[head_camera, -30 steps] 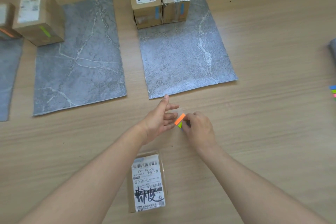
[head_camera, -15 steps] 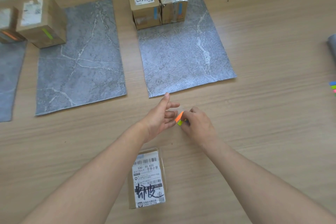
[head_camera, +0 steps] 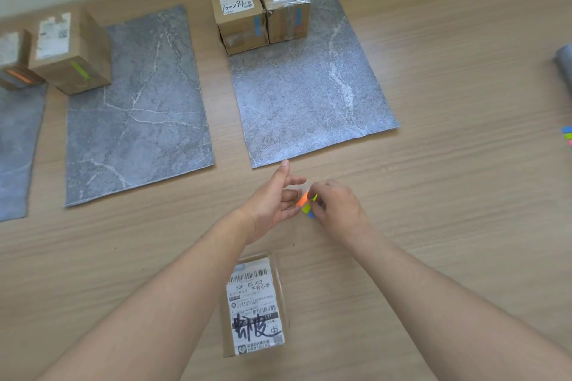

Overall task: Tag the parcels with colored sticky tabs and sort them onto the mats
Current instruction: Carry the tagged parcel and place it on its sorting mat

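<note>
— Holding anything, the right hand point(head_camera: 337, 209)?
— Yes; its fingers point(head_camera: 322, 192) are curled in and pinch a small fan of sticky tabs point(head_camera: 305, 205), orange on top, green and blue beneath; the fan sits just above the wooden floor point(head_camera: 448, 210).
— And the left hand point(head_camera: 274, 196)?
— It grips nothing; the fingers are loosely spread, half bent, with the thumb raised; the fingertips reach the end of the orange tab, though I cannot tell whether they touch it.
— Where is the parcel?
— The near parcel point(head_camera: 253, 303) lies on the floor between the two forearms, close to the person, white label up, apart from both hands.
— What lies around them?
— The right mat point(head_camera: 309, 96) begins just beyond the left thumb; two parcels point(head_camera: 238, 15) stand side by side at its far left corner, each with a blue tab on its near face. Left of it is the middle mat point(head_camera: 139, 108), with a green-tabbed parcel point(head_camera: 71, 52) on its far left corner; farther left an orange-tabbed parcel point(head_camera: 15, 65) stands at the far end of the left mat point(head_camera: 15, 148). More tabs point(head_camera: 567, 134) lie at the right edge of the view, well apart from the hands.
</note>
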Motion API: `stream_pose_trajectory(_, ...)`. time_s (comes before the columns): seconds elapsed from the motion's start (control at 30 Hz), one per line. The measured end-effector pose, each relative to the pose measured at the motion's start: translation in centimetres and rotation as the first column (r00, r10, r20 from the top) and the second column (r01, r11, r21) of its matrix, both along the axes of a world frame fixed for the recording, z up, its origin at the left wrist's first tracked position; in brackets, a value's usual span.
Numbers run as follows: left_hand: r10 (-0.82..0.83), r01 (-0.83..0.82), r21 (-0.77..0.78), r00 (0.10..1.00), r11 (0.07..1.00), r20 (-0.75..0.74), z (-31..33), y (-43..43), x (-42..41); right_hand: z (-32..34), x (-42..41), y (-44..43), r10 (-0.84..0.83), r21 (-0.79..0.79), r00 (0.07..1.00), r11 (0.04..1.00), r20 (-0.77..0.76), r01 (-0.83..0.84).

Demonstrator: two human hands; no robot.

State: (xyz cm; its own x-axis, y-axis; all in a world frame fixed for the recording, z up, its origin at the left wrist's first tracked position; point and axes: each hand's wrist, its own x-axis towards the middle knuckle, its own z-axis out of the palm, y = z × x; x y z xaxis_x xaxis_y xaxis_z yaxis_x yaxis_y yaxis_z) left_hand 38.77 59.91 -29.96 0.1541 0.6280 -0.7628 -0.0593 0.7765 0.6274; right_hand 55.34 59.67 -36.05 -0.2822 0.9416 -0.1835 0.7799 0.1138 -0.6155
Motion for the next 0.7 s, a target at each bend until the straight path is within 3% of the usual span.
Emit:
stream_pose_trajectory(0.17,-0.011,0.011,-0.003,1.0,1.0,-0.018,0.3,0.0,0.3,0.3,0.4,0.3,-0.023,-0.035,0.998,0.999,-0.057,0.021)
stream_pose_trajectory(0.33,-0.04,0.04,0.01,0.998,0.999,-0.038,0.3,-0.1,0.5,0.5,1.1,0.0,-0.346,-0.23,0.921,0.925,-0.179,0.303)
stream_pose_trajectory(0.47,-0.044,0.045,0.011,0.996,0.999,-0.076,0.4,-0.1,0.8,0.8,2.0,-0.2,-0.589,-0.341,0.761,0.798,-0.272,0.496)
stream_pose_trajectory(0.57,-0.051,0.052,0.008,0.994,0.999,-0.093,0.7,-0.2,1.1,1.8,2.5,-0.3,-0.719,-0.45,0.572,0.694,-0.394,0.562)
stream_pose_trajectory(0.63,-0.047,0.052,0.039,0.992,0.998,-0.117,1.2,-0.6,1.4,2.8,2.6,-0.5,-0.735,-0.503,0.467,0.677,-0.491,0.537)
stream_pose_trajectory(0.7,-0.048,0.085,0.149,0.97,0.985,-0.239,1.6,-1.0,1.5,4.0,2.5,-0.8,-0.71,-0.511,0.412,0.701,-0.571,0.498)
